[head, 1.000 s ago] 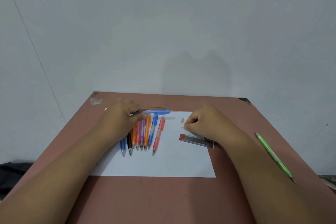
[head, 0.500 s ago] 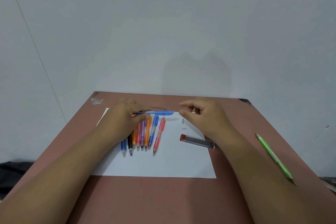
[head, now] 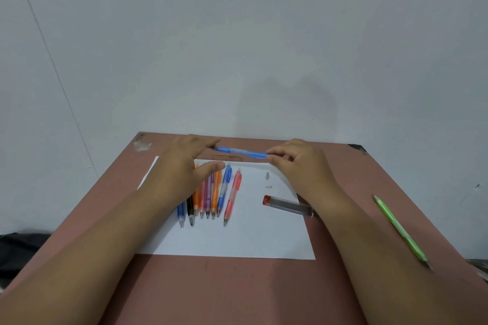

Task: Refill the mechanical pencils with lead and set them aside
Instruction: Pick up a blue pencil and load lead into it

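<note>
We are seeing a reddish-brown table point(head: 237, 287) standing against a grey wall point(head: 237, 34), and a white paper sheet point(head: 253, 240) is lying on it.

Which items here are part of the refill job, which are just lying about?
Job:
- blue mechanical pencil, held by left hand and right hand
- row of coloured pencils
- clear lead tube, red cap
- green pencil

Lying about:
- white paper sheet
- brown table

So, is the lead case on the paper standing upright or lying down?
Lying down. The lead case rests flat on its side on the white paper, its red cap pointing left.
</note>
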Demonstrator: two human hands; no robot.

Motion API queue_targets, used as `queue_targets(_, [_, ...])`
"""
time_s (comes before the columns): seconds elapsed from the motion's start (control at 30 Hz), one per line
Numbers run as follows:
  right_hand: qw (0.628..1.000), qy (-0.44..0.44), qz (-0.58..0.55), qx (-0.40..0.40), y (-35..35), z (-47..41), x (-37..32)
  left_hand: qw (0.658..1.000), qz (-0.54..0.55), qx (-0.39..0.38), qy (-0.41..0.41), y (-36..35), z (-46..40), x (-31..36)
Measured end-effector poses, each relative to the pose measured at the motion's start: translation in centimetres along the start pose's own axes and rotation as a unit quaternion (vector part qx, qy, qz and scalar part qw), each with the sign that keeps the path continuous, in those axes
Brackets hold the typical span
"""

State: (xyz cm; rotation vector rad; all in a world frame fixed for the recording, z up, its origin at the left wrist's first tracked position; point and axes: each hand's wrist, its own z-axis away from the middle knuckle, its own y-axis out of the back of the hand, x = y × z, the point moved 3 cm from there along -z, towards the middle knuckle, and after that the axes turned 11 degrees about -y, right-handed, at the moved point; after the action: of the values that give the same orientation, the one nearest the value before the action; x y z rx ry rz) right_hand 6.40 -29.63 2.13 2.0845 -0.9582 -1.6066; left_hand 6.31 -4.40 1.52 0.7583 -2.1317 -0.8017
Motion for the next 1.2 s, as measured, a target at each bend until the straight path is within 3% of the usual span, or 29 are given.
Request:
queue_targets(0.27, [0.994,-0.102,0.044,-0.022,0.5,-1.0,2.7,0.999,-0.012,-0.048,0.021,-0.3,0.0,0.0])
queue_targets(0.67, [0.984,-0.091,0.145,-0.055,-0.3,-0.9,2.8,0.998,-0.002,-0.068,0.016,-0.7,0.0,-0.5])
queue_targets(0.8, [0.99,-0.087,0.101,-0.047,1.2,-0.3,1.3,0.998,0.008,-0.065,0.017,-0.8,0.1,-0.5])
queue_targets(1.07, [0.955,-0.103,0.158,-0.229,2.6,1.7,-0.8,0.997,0.003,-0.07,0.018,-0.7,0.0,-0.5])
queue_targets(1.2, [0.94,-0.094,0.197,-0.261,2.3,1.9,-0.7,0.997,0.01,-0.072,0.021,-0.6,0.1,-0.3])
